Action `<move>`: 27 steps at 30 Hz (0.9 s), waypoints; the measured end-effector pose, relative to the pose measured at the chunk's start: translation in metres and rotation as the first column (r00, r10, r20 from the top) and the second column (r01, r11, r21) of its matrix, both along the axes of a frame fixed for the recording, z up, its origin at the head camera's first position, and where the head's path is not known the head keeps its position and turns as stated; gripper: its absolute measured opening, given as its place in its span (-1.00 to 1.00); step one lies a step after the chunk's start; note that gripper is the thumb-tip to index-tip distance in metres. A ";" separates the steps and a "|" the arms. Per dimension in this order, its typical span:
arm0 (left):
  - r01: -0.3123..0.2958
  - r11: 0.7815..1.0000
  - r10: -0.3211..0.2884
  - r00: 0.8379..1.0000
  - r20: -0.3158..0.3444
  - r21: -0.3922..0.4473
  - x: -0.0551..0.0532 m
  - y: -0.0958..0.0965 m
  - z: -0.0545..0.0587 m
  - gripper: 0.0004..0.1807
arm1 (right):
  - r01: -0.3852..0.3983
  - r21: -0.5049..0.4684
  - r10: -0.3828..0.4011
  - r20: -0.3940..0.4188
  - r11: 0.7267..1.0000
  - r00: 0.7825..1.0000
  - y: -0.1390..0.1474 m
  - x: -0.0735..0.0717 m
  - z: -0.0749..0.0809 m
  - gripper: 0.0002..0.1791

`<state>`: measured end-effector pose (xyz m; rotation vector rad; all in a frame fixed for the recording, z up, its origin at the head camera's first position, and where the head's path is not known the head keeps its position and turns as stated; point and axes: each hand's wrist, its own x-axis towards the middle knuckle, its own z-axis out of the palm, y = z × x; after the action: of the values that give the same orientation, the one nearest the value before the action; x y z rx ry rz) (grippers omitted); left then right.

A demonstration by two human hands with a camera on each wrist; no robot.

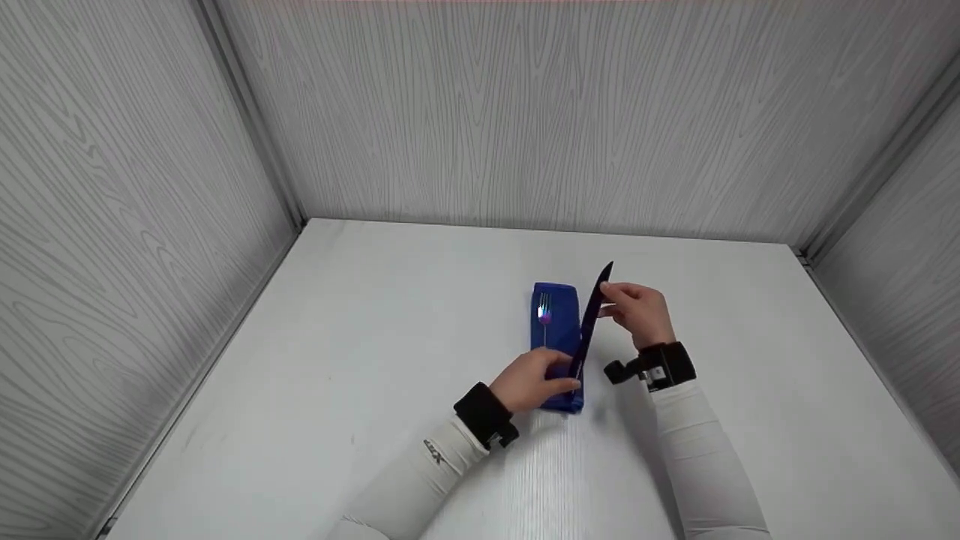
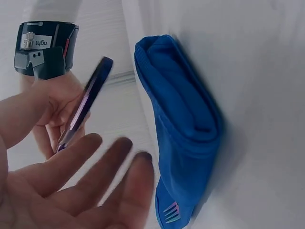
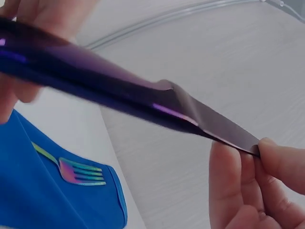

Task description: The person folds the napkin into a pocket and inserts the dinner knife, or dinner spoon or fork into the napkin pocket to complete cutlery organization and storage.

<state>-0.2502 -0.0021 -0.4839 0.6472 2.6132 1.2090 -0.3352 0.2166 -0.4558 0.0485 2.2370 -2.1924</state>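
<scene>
A dark purple, shiny table knife point(image 1: 590, 322) is held up at a slant above a folded blue cloth point(image 1: 564, 330). My right hand point(image 1: 637, 309) pinches its blade near the tip between thumb and fingers. Close by the handle end is my left hand point(image 1: 531, 380); in the left wrist view its fingers point(image 2: 138, 179) are spread and fairly straight, with a gap to the knife. An iridescent fork point(image 3: 78, 172) lies on the cloth, tines showing, while its lower handle is hidden by cloth folds and my left hand.
The cloth lies on a white table point(image 1: 390, 315), slightly right of the middle. Pale wood-grain panels point(image 1: 480, 112) rise behind the table and at both sides. Each wrist wears a black strap point(image 1: 667, 364) with a small camera mount.
</scene>
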 end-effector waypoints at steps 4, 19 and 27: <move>0.017 0.976 -0.031 0.998 -0.059 -0.215 0.002 -0.001 -0.002 -0.47 | 0.043 -0.035 -0.043 0.015 0.998 0.999 0.010 -0.004 -0.001 -0.76; -0.032 0.832 -0.156 0.945 -0.288 -0.554 0.009 0.002 -0.008 -0.63 | 0.225 -0.197 -0.223 0.034 0.954 0.974 0.011 -0.031 0.001 -0.88; -0.063 0.820 -0.155 0.932 -0.327 -0.568 0.010 0.008 -0.010 -0.70 | 0.244 -0.185 -0.254 -0.032 0.952 0.967 -0.004 -0.061 0.009 -0.83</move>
<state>-0.2406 0.0055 -0.4942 0.8529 3.0074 0.2396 -0.3962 0.2127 -0.4469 0.2871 2.1543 -2.5444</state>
